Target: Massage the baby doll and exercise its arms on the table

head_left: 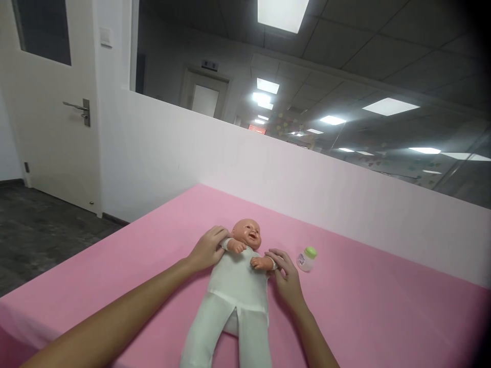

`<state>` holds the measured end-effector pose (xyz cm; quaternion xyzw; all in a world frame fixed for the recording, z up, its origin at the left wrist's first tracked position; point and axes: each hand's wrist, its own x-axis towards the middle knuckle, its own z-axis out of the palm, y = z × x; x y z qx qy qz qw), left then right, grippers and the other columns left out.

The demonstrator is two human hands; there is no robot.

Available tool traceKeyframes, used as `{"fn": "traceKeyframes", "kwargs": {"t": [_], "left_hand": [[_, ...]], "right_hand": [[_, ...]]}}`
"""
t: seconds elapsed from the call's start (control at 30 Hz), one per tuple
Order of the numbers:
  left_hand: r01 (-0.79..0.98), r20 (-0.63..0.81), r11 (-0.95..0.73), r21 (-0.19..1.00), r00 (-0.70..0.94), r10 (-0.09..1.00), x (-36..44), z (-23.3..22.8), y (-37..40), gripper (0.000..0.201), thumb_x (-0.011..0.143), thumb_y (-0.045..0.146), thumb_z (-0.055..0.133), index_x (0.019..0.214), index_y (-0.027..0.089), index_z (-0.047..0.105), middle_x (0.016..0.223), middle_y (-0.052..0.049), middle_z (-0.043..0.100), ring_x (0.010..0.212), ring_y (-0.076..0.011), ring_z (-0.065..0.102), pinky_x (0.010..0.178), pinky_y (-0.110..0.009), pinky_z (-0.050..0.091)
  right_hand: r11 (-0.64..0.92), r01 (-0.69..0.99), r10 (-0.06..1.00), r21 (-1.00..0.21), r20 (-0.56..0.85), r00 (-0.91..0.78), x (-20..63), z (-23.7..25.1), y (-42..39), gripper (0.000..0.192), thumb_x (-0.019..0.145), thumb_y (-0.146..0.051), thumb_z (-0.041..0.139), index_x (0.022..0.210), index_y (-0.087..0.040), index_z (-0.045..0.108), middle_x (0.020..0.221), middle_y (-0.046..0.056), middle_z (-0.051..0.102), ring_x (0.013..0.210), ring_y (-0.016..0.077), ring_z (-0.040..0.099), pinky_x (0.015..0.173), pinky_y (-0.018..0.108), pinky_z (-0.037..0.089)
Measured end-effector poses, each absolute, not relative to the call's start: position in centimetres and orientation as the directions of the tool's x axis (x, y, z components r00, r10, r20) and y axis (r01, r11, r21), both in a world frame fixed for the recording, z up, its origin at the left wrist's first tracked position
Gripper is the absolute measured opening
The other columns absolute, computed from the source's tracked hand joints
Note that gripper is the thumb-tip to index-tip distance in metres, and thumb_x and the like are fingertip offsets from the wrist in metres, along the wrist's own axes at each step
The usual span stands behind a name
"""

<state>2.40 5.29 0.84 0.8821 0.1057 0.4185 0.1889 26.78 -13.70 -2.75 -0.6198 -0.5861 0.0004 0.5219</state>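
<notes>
A doll (238, 281) in white clothing is lying on its back on the pink surface (364, 306), stretching from the middle of the head view toward six o'clock. Its head (246, 234) is pointing to twelve o'clock, and its white legs (252, 335) are spreading toward six and seven o'clock, running down to the bottom edge.

The person's left hand (209, 247) is coming in from eight o'clock and resting at ten o'clock of the doll's chest. Its fingers are lying close together, curling over one sleeve of the doll and pinching that arm against the thumb. The right hand (287, 280) is reaching up from five o'clock and sitting at three o'clock of the chest; its fingers are draping slightly apart over the other sleeve, and the thumb is closing beneath it, pinching the cuff. Both of the doll's small forearms are bending inward over its chest.

A small jar (306, 259) with a green cap is standing between two and three o'clock of the doll, near the right hand but not touching it; its label is showing too small to read.

A white wall (268, 166) is rising beyond the surface toward twelve o'clock, with ceiling lights (283, 13) glowing above. At ten o'clock a pale door (53, 138) is standing.
</notes>
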Motion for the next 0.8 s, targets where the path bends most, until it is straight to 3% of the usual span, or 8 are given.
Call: {"fn": "traceKeyframes", "kwargs": {"t": [0.27,0.43,0.6,0.8], "left_hand": [[0.060,0.695,-0.886,0.460,0.597,0.402,2.4,0.8,5.7,0.040,0.085,0.012,0.056,0.122,0.025,0.065,0.116,-0.006,0.072,0.106,-0.0251,0.065,0.092,-0.039,0.051],[0.023,0.702,-0.900,0.435,0.617,0.356,2.4,0.7,5.8,0.042,0.083,0.006,0.054,0.117,0.026,0.070,0.116,-0.003,0.074,0.110,-0.0237,0.065,0.096,-0.038,0.050],[0.016,0.687,-0.867,0.497,0.603,0.406,2.3,0.7,5.9,0.040,0.089,0.016,0.058,0.126,0.028,0.068,0.121,-0.004,0.074,0.109,-0.0238,0.066,0.094,-0.037,0.051],[-0.043,0.672,-0.856,0.514,0.641,0.371,2.6,0.3,6.5,0.046,0.082,0.008,0.057,0.121,0.027,0.074,0.122,-0.005,0.070,0.117,-0.0246,0.062,0.100,-0.038,0.051]], "right_hand": [[0.230,0.711,0.706,-0.664,0.617,0.349,26.3,-2.3,-13.8,0.044,0.089,-0.016,0.048,0.128,-0.026,0.067,0.128,0.010,0.066,0.120,0.0281,0.060,0.099,0.047,0.053],[0.237,0.772,0.698,-0.590,0.656,0.287,26.6,-2.5,-13.8,0.043,0.084,-0.010,0.047,0.116,-0.027,0.070,0.129,0.009,0.063,0.124,0.0278,0.056,0.107,0.047,0.047],[0.233,0.729,0.697,-0.644,0.633,0.337,26.4,-2.1,-13.9,0.039,0.089,-0.014,0.048,0.120,-0.026,0.066,0.122,0.008,0.066,0.112,0.0267,0.061,0.094,0.042,0.053],[0.237,0.777,0.711,-0.584,0.649,0.271,26.5,-2.1,-13.9,0.043,0.084,-0.009,0.047,0.116,-0.026,0.070,0.125,0.009,0.063,0.120,0.0276,0.058,0.103,0.045,0.048]]}}
